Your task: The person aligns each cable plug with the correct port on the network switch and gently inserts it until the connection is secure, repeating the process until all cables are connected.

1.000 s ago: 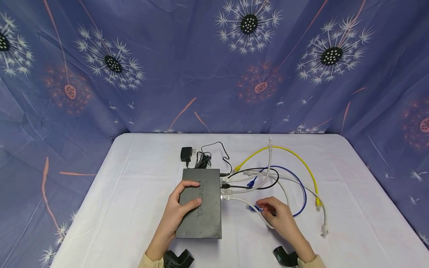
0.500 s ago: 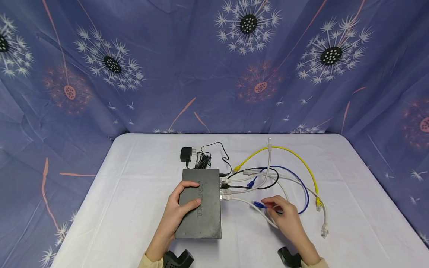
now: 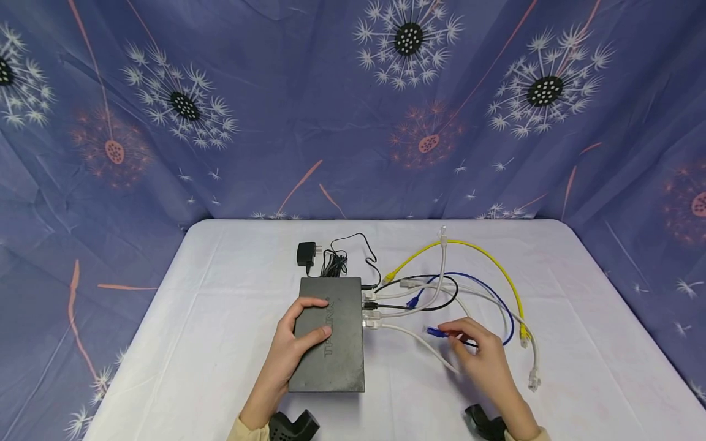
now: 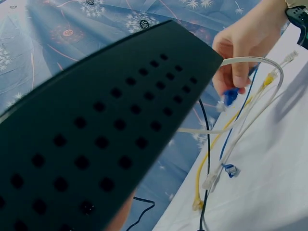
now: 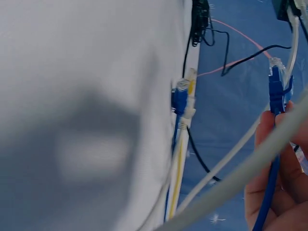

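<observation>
Broadly, a white cloth covers the counter (image 3: 193,343), its back corners rounded and its surface marked by faint creases, while a blue-violet drape (image 3: 287,116) printed with white and coral dandelions hangs behind it and down both sides. The box (image 3: 347,343), dark and flat with lettering on its lid, is left of the cables, and the left hand (image 3: 295,337) holds it with the fingers spread wide, the thumb and 1 finger lying on top and the others hidden. The left wrist view shows a face of the box pierced with rows of holes; whether the box touches the counter, I cannot tell. Narrowly closed, the fingers of the right hand (image 3: 485,358) pinch the blue cable (image 3: 438,332) just behind 1 plug, which points toward the box but is apart from it. That hand casts a soft shadow on the cloth. White cables (image 3: 421,340) and a black cable (image 3: 399,307) run from the side of the box nearest the right hand. A yellow cable (image 3: 489,258) arcs across the far right of the tangle. Beyond the box, near the counter's back edge, sit a black adapter (image 3: 306,253) and its bundled cord (image 3: 334,264). Pale sleeves (image 3: 250,432) enter at the bottom, beside 2 black wrist cameras (image 3: 295,427).
</observation>
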`<move>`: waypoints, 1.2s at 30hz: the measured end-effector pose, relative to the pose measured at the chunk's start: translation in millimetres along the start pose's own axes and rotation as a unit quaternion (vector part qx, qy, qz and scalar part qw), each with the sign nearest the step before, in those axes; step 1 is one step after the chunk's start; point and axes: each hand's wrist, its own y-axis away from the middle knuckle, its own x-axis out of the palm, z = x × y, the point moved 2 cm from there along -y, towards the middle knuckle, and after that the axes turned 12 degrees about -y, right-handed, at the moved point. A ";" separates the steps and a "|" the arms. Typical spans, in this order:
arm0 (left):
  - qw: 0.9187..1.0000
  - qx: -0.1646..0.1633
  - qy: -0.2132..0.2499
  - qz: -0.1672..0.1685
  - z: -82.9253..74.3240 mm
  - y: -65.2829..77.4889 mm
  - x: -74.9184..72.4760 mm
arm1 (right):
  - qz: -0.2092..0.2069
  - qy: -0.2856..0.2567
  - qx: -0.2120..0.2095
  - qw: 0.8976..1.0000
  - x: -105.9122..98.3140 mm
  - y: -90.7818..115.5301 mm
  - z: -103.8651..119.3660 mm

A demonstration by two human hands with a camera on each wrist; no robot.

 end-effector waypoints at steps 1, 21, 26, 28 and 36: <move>1.000 0.000 0.001 0.000 0.0 0.0 0.0 | -0.002 -0.003 -0.004 1.000 -0.9 -0.7 1.3; 1.000 -0.004 0.010 -0.006 -1.8 -0.4 1.8 | -0.010 -0.034 -0.028 0.999 -9.3 -11.2 24.2; 1.000 -0.005 0.011 -0.008 -3.1 -0.1 1.9 | -0.021 -0.043 -0.055 0.997 -10.3 -13.3 29.7; 1.000 -0.005 0.012 -0.008 -3.5 -0.1 2.0 | -0.025 -0.043 -0.062 0.997 -10.6 -14.2 32.6; 1.000 -0.002 0.014 -0.005 -6.4 -0.7 3.7 | -0.027 -0.044 -0.074 0.996 -8.4 -17.6 45.2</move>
